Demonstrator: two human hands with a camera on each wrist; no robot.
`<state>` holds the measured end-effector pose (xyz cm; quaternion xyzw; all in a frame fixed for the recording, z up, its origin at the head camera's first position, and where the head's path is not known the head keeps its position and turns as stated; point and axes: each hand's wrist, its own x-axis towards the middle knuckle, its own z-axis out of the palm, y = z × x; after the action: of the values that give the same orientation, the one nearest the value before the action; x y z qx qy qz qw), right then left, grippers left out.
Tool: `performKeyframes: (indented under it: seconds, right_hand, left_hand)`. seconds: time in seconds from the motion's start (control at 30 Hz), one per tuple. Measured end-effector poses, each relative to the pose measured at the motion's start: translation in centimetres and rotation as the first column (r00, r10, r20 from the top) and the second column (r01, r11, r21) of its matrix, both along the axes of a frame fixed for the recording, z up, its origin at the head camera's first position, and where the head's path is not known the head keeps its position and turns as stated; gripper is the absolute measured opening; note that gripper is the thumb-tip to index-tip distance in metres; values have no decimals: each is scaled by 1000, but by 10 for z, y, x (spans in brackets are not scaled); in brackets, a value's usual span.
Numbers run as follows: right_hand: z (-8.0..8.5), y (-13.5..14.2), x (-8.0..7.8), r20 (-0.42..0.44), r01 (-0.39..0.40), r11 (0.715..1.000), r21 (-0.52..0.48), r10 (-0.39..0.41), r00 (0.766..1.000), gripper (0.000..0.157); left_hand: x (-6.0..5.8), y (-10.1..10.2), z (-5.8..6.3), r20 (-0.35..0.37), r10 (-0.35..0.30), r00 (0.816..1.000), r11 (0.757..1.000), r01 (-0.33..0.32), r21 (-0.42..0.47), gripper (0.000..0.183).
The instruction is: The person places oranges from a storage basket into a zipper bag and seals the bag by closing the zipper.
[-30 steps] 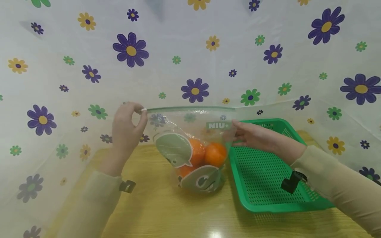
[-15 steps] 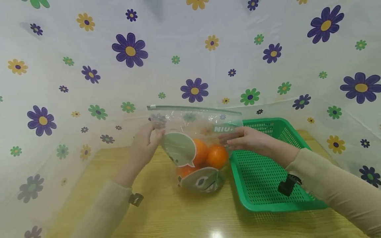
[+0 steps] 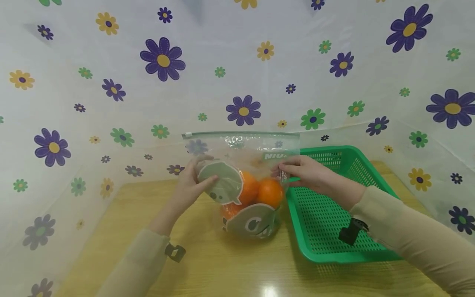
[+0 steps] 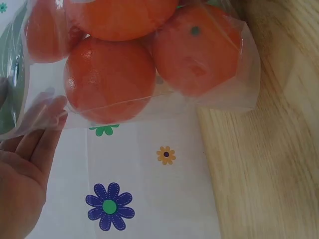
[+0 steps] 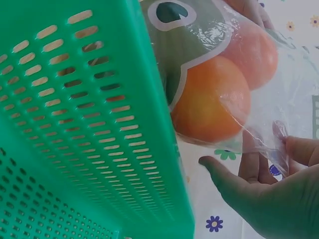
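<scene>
A clear slider zip bag [image 3: 237,144], printed with green cartoon shapes and NIU+, stands upright on the table. Several oranges [image 3: 270,193] fill its lower part. Its top edge looks shut, with the white slider [image 3: 188,134] at the left end. My left hand [image 3: 187,187] holds the bag's left side, thumb in front and the other fingers behind the plastic. On the opposite side my right hand [image 3: 311,173] pinches the right edge below the logo. The right wrist view shows loose plastic [image 5: 279,154] between those fingers.
A green perforated basket [image 3: 304,247] stands right beside the bag, under my right forearm. The wooden table [image 3: 208,268] spreads in front and to the left. A white flower-patterned sheet [image 3: 208,49] hangs behind and at both sides.
My left hand has let go of the slider at the top left corner and moved down and right onto the bag's side. My right hand has moved slightly lower along the right edge.
</scene>
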<state>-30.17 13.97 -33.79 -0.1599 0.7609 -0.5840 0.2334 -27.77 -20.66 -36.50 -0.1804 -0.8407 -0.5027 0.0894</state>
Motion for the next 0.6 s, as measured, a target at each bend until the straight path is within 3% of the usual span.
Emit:
performKeyframes:
  seconds: [0.2, 0.37, 0.6]
  right_hand:
    - [3, -7, 0, 27, 44, 999, -11, -44, 999, 38]
    - [2, -8, 2, 56, 30, 998, -51, -27, 998, 36]
    - [-7, -13, 6, 190, 29, 996, -79, -14, 982, 36]
  left_hand:
    - [3, 1, 2, -101, 35, 994, 993, -47, -112, 48]
    - [5, 1, 4, -162, 49, 986, 985, -74, -156, 47]
    - [9, -5, -2, -28, 74, 997, 971, -78, -227, 45]
